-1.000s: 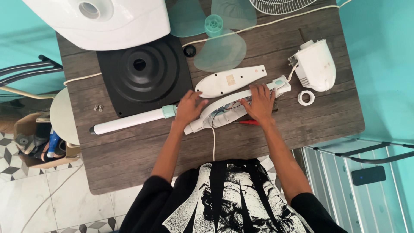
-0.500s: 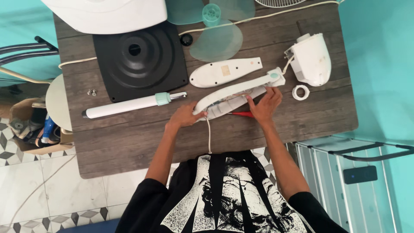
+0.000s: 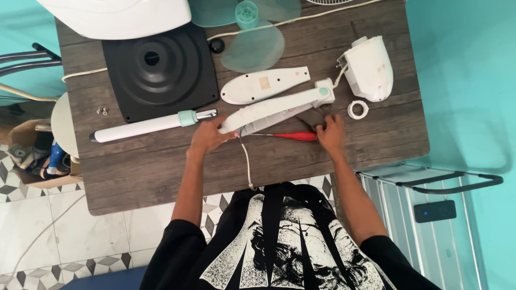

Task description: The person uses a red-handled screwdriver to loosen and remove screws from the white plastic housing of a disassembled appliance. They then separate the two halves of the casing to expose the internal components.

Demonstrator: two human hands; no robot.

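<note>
Dark wooden tabletop [image 3: 161, 177], frame centre: long white plastic fan housing [image 3: 274, 106], judged light and rigid, is being gripped endwise by left hand [image 3: 207, 137]; right hand [image 3: 330, 134] is resting beside red-handled screwdriver [image 3: 293, 136].

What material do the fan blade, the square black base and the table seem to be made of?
Fan blade: likely translucent plastic; the table grain shows through its teal tint.
Square black base: probably moulded plastic, semi-gloss, with soft highlights on its rings.
Table: wood or wood-look laminate, matte, with streaked grey-brown grain.
</note>
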